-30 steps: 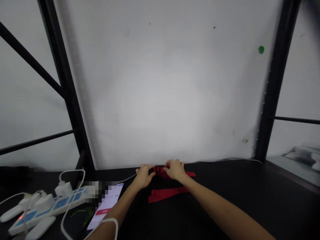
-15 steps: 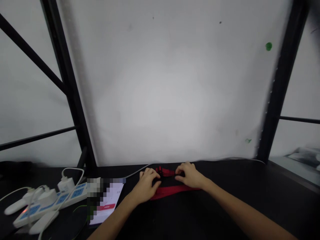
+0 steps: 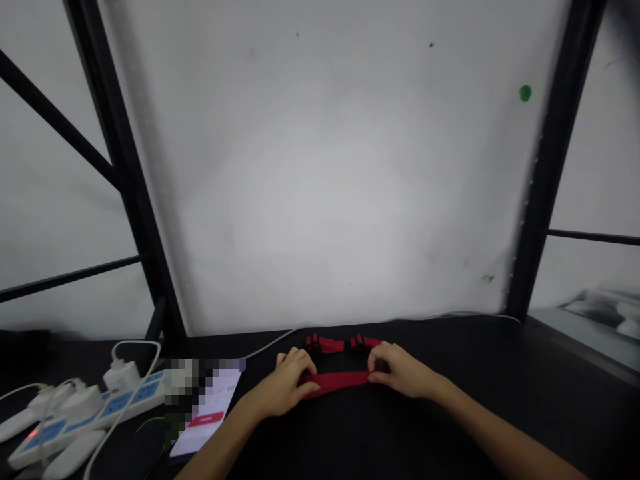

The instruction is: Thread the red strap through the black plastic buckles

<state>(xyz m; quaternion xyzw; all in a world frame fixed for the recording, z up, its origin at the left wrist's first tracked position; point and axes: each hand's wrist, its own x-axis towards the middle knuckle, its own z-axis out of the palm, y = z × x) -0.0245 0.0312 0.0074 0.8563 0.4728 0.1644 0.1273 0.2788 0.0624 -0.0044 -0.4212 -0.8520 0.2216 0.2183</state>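
Note:
A red webbing strap (image 3: 343,380) lies across the black tabletop in front of me, its near run stretched between my two hands. My left hand (image 3: 289,385) is closed around the left end of that run, thumb along the fabric and fingertips curled behind it. At the other end, my right hand (image 3: 404,371) pinches the strap between thumb and fingers. Just beyond the hands sit two black buckles, the left buckle (image 3: 313,344) and the right buckle (image 3: 357,344), each with red webbing through it. My right fingers cover part of the webbing by the right buckle.
On the left is a white power strip (image 3: 117,407) with several chargers and cables. A phone (image 3: 207,417) with a lit screen lies beside my left forearm. A thin cable (image 3: 273,341) runs along the back edge by the white wall (image 3: 330,200). Black metal posts flank the wall.
My right hand has moved from the rear buckle area to the near run of the strap. The right buckle now shows apart from the left one. My left hand has shifted slightly nearer.

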